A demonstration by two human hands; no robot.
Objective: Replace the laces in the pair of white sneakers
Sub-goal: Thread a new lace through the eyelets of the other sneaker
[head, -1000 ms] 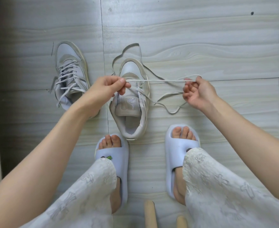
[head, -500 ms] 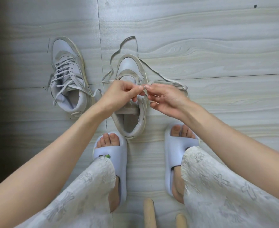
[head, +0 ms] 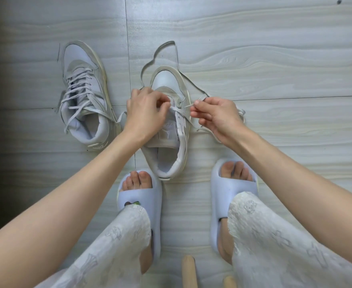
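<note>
Sneakers, both white, stand on the pale wood-grain floor [head: 254, 48] with their toes pointing away from the person. The left sneaker [head: 83, 94] is laced, its lace ends spilling loose over the collar. The right sneaker [head: 169, 129] sits just in front of the person's feet, between the two hands, its tongue pulled back and most of its eyelets bare.

A long lace [head: 162, 50] loops out on the floor beyond the toe of this sneaker and runs back along both sides of it toward the hands. The left hand [head: 146, 113] is curled over the eyelet area near the front of the shoe, fingertips pinched together on the lace where it crosses the tongue. The right hand [head: 216, 115] is just beside the shoe's right edge, thumb and forefinger pinching the thin tip of the lace, which points toward the eyelets. More lace trails on the floor under and behind this hand.

Nearer the camera are two feet in pale blue slides [head: 142, 204], and patterned white trouser legs [head: 274, 246]. Two light wooden rods [head: 188, 271] poke in at the bottom edge.
</note>
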